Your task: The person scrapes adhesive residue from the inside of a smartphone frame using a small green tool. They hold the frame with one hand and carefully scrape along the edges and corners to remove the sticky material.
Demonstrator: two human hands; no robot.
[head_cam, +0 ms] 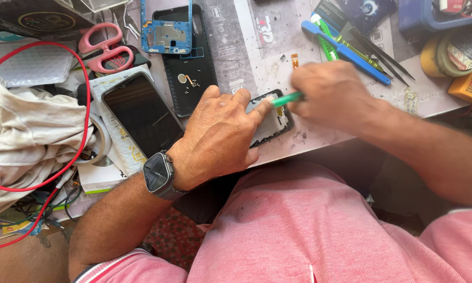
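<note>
**A:** Phone frame (pixel 271 121), the dark opened one — where does it lie?

**B:** At the near edge of the desk (pixel 320 137), about midway along it, flat on the pale mat. The left hand (pixel 217 139) lies over its left part, palm down, fingers together, with the forefinger pressed on the pale inside of the frame.

**A:** And the right hand (pixel 330 97)?

**B:** Just beside the frame on the right, blurred. Its fingers are closed round a green tool (pixel 287 98), whose tip reaches the frame's top edge next to the left forefinger.

**A:** What else lies on the desk, biggest first?

**B:** A crumpled pale cloth (pixel 26 131) at the left edge, with a red wire (pixel 84 105) looping round it. A dark-screened phone (pixel 141 112) lies just left of the left hand. A black back cover (pixel 191 73) sits toward the far edge, with a blue inner frame (pixel 166 27) on top of it. Pink scissors (pixel 106 46) lie toward the far left corner, and a blue tool (pixel 346 52) lies beyond the right hand. A watch (pixel 157 173) sits on the left wrist.
</note>
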